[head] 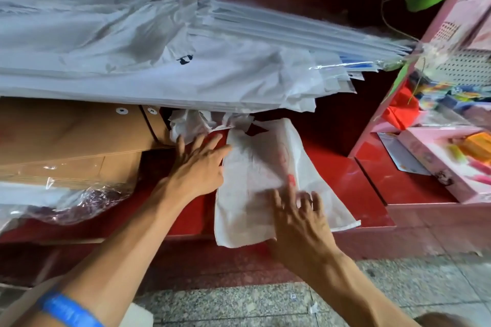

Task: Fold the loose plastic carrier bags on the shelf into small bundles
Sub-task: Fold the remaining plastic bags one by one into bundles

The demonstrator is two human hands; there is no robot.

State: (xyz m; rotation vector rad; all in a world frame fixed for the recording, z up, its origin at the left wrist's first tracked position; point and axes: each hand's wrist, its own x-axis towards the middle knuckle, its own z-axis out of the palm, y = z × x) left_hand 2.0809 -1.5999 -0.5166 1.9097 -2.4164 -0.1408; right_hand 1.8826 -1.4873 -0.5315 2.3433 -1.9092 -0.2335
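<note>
Both hands working flat with fingers spread: left hand [198, 167] touching the white carrier bag's [261, 167] left edge, right hand [297, 211] pressing its lower end, bag lying on the red shelf [342, 167].

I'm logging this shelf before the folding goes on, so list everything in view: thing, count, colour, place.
carrier bag: one, white with faint red print, flat on the shelf, near end over the front edge
crumpled bags: a few, white, behind the flat bag
plastic sheet stack: one, white and clear, above, overhanging
cardboard sheets: several, brown, left
shelf: one, red
display rack: one, pink, right, holding colourful goods
floor: grey speckled
left hand: fingers spread at the bag's left edge
right hand: fingers flat on the bag
wristband: one, blue, left arm
</note>
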